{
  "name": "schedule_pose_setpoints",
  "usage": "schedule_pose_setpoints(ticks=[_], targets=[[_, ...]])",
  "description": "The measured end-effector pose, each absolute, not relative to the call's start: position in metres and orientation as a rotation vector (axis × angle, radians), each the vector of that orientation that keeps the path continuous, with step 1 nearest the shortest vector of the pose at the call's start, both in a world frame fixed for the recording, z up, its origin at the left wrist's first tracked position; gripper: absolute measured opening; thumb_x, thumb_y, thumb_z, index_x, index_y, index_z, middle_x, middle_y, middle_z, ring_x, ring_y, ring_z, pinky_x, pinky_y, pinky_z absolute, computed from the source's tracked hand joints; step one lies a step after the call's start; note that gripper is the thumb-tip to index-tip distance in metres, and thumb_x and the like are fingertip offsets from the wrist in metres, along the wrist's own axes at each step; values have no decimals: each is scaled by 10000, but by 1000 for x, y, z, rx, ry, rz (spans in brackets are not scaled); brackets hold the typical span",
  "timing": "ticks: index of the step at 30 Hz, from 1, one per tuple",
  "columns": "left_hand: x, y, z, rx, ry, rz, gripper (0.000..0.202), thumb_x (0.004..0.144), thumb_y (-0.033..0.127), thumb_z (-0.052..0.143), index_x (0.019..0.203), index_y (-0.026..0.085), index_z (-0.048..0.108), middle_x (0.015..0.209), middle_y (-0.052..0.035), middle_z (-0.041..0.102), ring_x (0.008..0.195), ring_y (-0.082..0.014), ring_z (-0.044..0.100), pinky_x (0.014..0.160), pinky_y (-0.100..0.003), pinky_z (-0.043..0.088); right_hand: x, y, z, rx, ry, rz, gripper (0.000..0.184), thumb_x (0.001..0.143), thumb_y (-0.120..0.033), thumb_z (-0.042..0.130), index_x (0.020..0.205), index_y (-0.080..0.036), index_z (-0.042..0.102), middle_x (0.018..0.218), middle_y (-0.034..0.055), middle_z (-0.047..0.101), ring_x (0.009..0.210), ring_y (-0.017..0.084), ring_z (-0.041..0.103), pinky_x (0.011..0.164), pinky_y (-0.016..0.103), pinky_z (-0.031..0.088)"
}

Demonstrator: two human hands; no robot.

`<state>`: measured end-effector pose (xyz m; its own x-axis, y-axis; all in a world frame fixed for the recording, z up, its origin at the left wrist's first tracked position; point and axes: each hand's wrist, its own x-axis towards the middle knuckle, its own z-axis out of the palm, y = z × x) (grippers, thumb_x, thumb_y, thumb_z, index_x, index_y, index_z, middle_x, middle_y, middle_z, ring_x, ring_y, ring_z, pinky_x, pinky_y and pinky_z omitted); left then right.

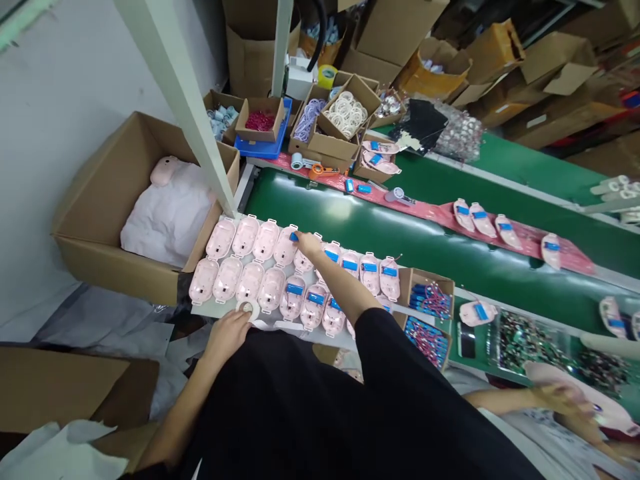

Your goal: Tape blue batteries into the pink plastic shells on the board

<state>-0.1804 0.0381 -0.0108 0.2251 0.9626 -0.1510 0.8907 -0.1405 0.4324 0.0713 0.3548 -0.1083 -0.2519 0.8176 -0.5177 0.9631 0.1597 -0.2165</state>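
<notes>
Left hand (226, 335) half-curled at the near edge of a white board (205, 308), fingertips touching a roll of pale tape (249, 309), grip unclear. Right hand (309, 245) stretched forward over the board, fingers bunched on a small blue strip (294, 237) atop one of the pink plastic shells (265, 240); pinch or mere touch impossible to tell. Shells in two tight rows under both hands, smooth and rounded, with little room between them; blue strips on those right of the right hand, none on those toward the left. Just ahead, a smooth green conveyor belt (345, 213), open along the board's far edge. Left of both hands, a cardboard box (100, 253) against the board, crumpled white wrap (167, 223) inside. Right of the right hand, small cartons of blue-wired parts (431, 300) at the board's end. Well off to the right, a co-worker's hand (560, 400), apart.
</notes>
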Motion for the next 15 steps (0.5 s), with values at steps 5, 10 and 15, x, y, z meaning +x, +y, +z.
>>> schedule_pose_setpoints(ticks=[5,10,15], targets=[[-207,25,-14,1949,1798,242,230,972,262,557,1122,228,727,1156,-101,765,1010,-265,712,824,-364,594,32,371,-119,1578,2139,-671,325,1000,-172,577,1313,-162,664,1276,199,699,1173,274,673,1012,349,475],[-212,19,-17,1886,1858,265,236,973,247,553,1127,217,730,1242,-115,747,1068,-278,718,874,-392,603,16,367,-128,1596,2069,-611,319,1010,-141,518,1275,-101,692,1268,229,695,1187,283,675,1005,355,497],[-194,18,-26,1830,1897,353,233,985,260,556,1147,234,721,1231,-101,754,1088,-265,719,923,-392,604,10,359,-134,1628,2018,-580,325,1017,-180,507,1262,-84,699,1283,248,684,1196,281,668,988,333,501]])
